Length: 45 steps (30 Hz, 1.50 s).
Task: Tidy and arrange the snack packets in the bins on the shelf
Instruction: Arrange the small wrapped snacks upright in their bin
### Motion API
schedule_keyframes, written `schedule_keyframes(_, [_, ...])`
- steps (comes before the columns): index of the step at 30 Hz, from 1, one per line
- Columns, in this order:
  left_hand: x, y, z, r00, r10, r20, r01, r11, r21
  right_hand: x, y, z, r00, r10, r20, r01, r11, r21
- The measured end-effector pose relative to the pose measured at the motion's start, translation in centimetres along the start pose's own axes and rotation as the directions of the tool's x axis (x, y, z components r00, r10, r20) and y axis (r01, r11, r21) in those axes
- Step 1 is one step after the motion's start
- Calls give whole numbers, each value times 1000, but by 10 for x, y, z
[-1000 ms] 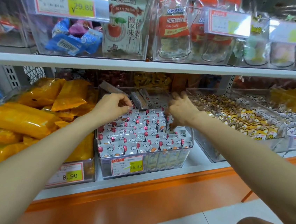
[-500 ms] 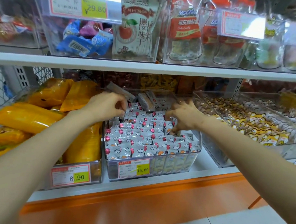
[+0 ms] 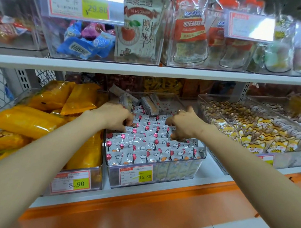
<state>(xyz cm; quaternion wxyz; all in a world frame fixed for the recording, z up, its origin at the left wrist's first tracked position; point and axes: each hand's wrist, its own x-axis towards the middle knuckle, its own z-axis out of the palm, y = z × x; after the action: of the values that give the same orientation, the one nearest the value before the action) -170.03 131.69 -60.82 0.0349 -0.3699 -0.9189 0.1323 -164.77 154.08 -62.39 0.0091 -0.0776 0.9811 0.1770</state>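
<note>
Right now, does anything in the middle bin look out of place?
Yes: at the back of the bin, a few loose packets lie tilted every which way, unlike the neat upright rows in front.

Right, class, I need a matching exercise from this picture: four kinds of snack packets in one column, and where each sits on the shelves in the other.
Packets
1. yellow packets
2. grey balloon-print packets
3. fox-print packets
4. blue packets

Places
A. lower shelf, right
B. upper shelf
C. lower shelf, middle
D. lower shelf, left

Pairs: 1-D, 2-C, 3-A, 4-B
</note>
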Motion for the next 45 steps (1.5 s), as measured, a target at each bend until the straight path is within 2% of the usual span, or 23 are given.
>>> schedule_keyframes(4, [2,1,0,1000,-8,2,8,1000,5,0,-2,6,999,-7,-40,7,1000,-7])
schedule_keyframes(13, [-1,6,-5,992,-124,-22,124,992,8,-2,-4,4,999,0,-55,-2,999,-38])
schedule_keyframes(17, [1,10,-6,977,-69,-200,45,991,-125,-1,-1,4,987,81,-139,-66,992,108])
schedule_keyframes(19, [2,13,-3,971,-27,-236,-18,982,-189,1,0,3,983,109,-151,-86,984,156])
schedule_keyframes(22, [6,14,7,985,11,-173,-55,966,-253,1,-4,5,987,106,-121,-87,984,155])
schedule_keyframes(28, [11,14,11,990,24,-138,-49,982,-180,0,-8,7,995,58,-86,-52,996,76])
schedule_keyframes(34, [14,13,10,983,-134,-127,100,965,-241,-7,23,-12,999,46,-24,-43,992,116])
schedule_keyframes(37, [16,12,10,982,-176,-73,149,947,-286,-7,28,-6,998,60,31,-62,997,35])
schedule_keyframes(40, [16,10,10,987,-157,-31,138,936,-324,-3,22,-3,998,49,50,-47,998,-37])
schedule_keyframes(42, [14,11,8,986,-141,-87,104,935,-339,-1,20,-4,997,47,55,-44,998,-47])
schedule_keyframes(45, [14,21,0,961,-101,-258,-11,916,-400,-1,18,-3,997,40,73,-37,998,-41])
